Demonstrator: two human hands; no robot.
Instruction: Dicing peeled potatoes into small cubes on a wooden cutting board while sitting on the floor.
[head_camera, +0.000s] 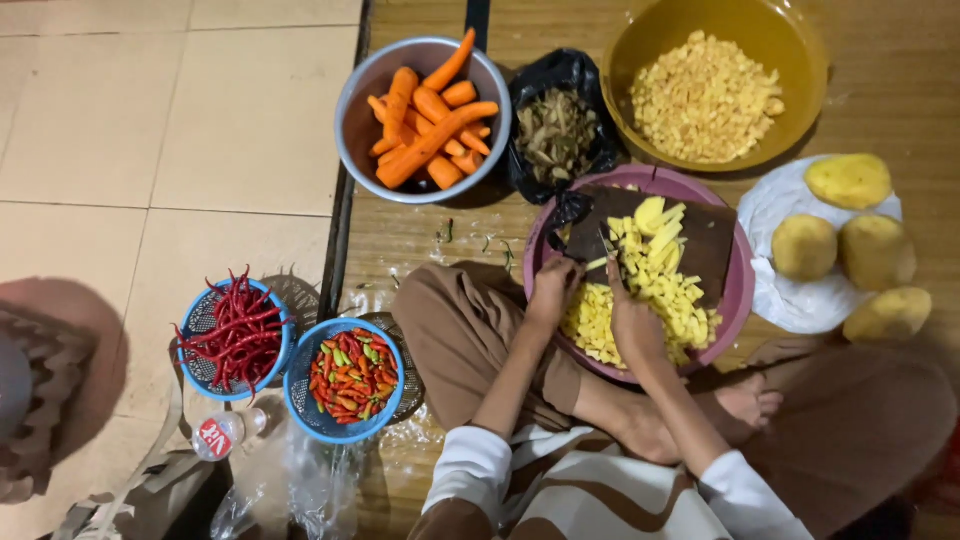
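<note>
- Near the middle of the mat, the person sits cross-legged over a pink basin (738, 290) with a dark cutting board (710, 240) laid across it.
- On that board lie pale yellow potato sticks (655, 228), with cut potato cubes (690, 305) heaped just nearer, spilling into the basin.
- Left hand (553, 290) is closed around what looks like a knife (606, 243), whose blade reaches toward the sticks; the handle is hidden in the fist.
- Right hand (632, 322) rests curled on the cubes, touching them, just near of the sticks; whether it pinches a piece cannot be told.
- Raw potato probably handles firm and light, a little slick when wet, so holding the sticks from above with bent fingers seems safest.
- Farther off stand a steel bowl of carrots (428, 120), a yellow bowl of diced potato (705, 95), and peeled whole potatoes (848, 180) to the right.
- Two blue baskets of chillies (352, 378) sit to the left.
</note>
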